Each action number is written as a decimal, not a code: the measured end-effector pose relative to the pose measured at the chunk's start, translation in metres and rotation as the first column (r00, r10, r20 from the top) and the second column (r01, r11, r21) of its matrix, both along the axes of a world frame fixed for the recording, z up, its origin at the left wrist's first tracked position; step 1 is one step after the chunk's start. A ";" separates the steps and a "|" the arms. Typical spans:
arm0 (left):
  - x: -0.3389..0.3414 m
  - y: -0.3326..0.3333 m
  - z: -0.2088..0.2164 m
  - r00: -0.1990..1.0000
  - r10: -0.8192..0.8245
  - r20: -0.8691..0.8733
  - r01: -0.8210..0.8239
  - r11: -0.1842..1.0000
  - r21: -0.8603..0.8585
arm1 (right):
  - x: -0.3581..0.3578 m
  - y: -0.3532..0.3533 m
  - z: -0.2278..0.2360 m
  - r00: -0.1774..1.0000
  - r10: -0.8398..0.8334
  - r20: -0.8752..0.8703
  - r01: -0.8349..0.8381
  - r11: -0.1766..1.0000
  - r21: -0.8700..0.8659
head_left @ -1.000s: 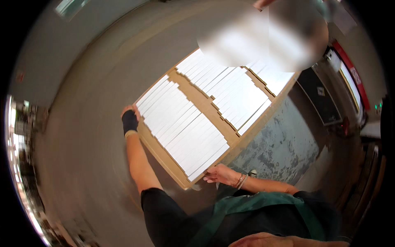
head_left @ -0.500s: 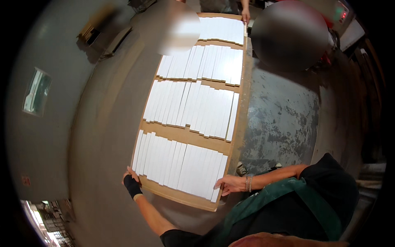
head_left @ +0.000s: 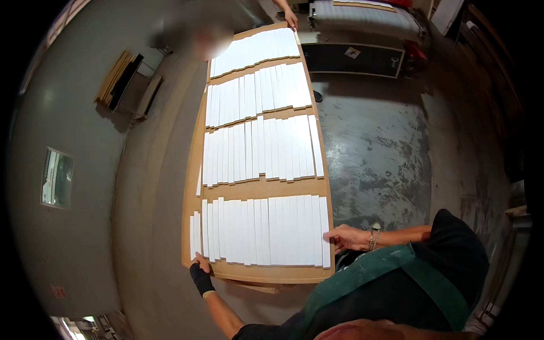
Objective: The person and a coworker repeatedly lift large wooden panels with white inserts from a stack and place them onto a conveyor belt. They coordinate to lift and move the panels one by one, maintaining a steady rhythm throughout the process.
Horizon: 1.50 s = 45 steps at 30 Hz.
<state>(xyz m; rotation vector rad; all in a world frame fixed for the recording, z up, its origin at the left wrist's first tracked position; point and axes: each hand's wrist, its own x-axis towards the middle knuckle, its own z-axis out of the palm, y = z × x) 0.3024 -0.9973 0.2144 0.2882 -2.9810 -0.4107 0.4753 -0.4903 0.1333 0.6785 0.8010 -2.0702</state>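
Note:
A long brown board (head_left: 255, 188) stretches away from me, bearing white strips (head_left: 294, 232) laid side by side in several rows. My left hand (head_left: 200, 272), in a black wrist wrap, is closed on its near left corner, the fingers close to a few narrow strips. At the near right edge, my right hand (head_left: 347, 237) grips the board with fingers beside the outermost strip. Under its left side shows a second brown board (head_left: 188, 238) with white strips of its own. Another person's hand (head_left: 290, 18) holds the far right corner.
A black panel (head_left: 340, 59) stands beyond the board's right side, below a bench with white material (head_left: 362, 17). Along the left wall lean brown boards (head_left: 115, 76). A window (head_left: 56, 177) is set in that wall. Worn grey floor (head_left: 374, 158) lies to the right.
In my view the board has turned straighter, its far end shifting left and its near end right. The lower board now shows along its left side. Both hands stay on the board.

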 end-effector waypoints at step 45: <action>-0.106 0.323 -0.074 0.889 -0.454 -0.056 0.353 0.602 0.716 | 0.080 0.160 -0.047 0.339 -0.868 -0.362 0.928 0.245 0.281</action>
